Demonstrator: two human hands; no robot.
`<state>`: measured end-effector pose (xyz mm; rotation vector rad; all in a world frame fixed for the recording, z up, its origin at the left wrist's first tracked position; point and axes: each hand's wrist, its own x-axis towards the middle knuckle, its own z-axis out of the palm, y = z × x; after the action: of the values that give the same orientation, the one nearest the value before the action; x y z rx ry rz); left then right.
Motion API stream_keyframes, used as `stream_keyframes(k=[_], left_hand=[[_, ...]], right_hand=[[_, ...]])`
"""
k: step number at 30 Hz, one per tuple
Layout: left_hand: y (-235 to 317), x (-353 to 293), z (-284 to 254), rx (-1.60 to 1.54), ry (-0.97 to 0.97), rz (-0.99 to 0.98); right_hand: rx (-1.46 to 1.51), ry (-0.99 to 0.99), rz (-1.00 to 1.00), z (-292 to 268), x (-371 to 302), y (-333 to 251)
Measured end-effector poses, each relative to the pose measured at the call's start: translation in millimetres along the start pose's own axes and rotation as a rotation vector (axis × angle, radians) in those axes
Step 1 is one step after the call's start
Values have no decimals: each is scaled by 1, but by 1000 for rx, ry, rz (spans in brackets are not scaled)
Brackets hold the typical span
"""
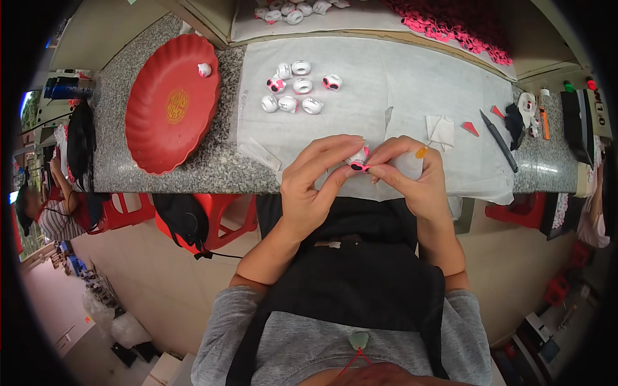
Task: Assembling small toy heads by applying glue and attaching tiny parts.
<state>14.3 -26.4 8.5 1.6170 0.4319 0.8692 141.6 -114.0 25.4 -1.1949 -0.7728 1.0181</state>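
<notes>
Over the front edge of the paper-covered bench, my left hand [312,175] is closed, pinching a small white toy head [355,156] between thumb and fingers. A pink part with black ovals [359,166] lies against its lower side. My right hand [418,183] is closed too. Its thumb and forefinger pinch the pink part's right end, while the other fingers keep a translucent squeeze bottle [409,166] with an orange tip in the palm. Beyond my hands several similar white toy heads [302,85] are grouped on the paper, a few with pink-and-black parts on them.
A red scalloped tray [145,122] with one small toy head stands at left. At right are a folded white cloth [440,132], pink scraps [470,129] and a dark pen-shaped tool [499,141]. The shelf behind bears more white heads and a pile of pink parts [444,26].
</notes>
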Motion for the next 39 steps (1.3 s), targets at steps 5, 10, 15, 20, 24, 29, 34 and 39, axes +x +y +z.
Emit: stream_keyframes(k=[5, 10, 15, 20, 24, 29, 34, 39], left_hand=[[1, -1, 0, -39, -47, 32], [-1, -6, 0, -546, -34, -171], [3, -7, 0, -596, -34, -215], [0, -10, -3, -629, -115, -136], [1, -10, -3, -619, -106, -160], [-4, -10, -4, -574, -156, -124], [-5, -12, -2, -546, -122, -111], [1, -10, 3, -592, -70, -198]], right_hand=[[-66, 49, -25, 1, -5, 6], [-18, 137, -144, 9, -6, 16], [56, 34, -82, 16, -8, 12], [167, 0, -44, 15, -9, 18], [182, 41, -68, 17, -11, 17], [105, 9, -154, 14, -12, 17], [264, 68, -76, 20, -13, 18], [410, 62, -21, 19, -8, 28]])
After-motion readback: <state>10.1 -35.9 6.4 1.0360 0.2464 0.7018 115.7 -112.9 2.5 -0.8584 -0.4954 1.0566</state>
